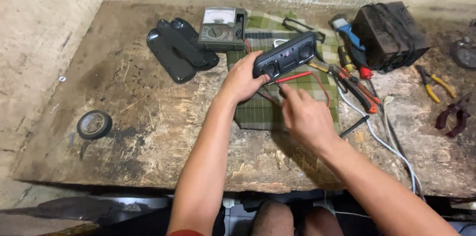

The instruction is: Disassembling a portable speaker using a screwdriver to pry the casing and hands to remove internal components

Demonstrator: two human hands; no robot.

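Left hand point(241, 79) gripping black speaker point(285, 56) over checked cloth point(258, 109); right hand point(307, 117) pinching red probe point(293, 77), with analogue multimeter point(221, 28) sitting behind.

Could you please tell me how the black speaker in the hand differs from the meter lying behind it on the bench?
The black speaker is long and slim, propped on edge by the left hand; the meter is squarer, lying flat and untouched. The speaker shows round grilles; the meter shows a pale dial window and a knob. Both sit by the green checked cloth.
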